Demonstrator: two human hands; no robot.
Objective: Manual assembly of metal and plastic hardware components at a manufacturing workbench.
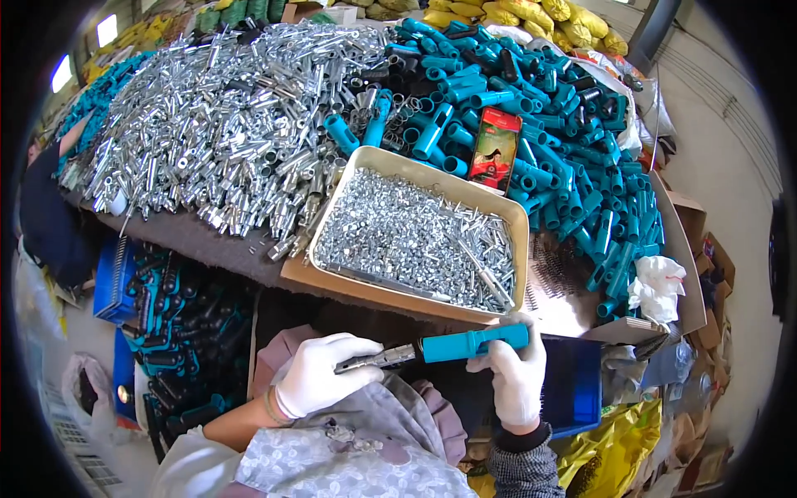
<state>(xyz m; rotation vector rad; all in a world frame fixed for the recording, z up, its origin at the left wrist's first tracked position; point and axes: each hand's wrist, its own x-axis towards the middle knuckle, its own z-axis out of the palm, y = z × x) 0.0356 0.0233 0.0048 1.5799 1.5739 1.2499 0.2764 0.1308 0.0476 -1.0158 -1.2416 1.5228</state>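
Observation:
My left hand, in a white glove, is closed round a silver metal shaft with slots and a dark ring at its right end. My right hand, gloved too, pinches a teal plastic tool housing from its right side, fingers behind and thumb below. The shaft's dark end points at the housing's left end. They lie nearly in line, and I cannot tell whether they touch. Both are held above my lap, in front of a cream tray heaped with small metal parts.
Loose silver metal parts are piled at the far left, teal housings at the right. A red box rests behind the tray. Crumpled white paper lies at the right. Below left, a blue crate stands by black-and-teal pieces. Another person's arm reaches in.

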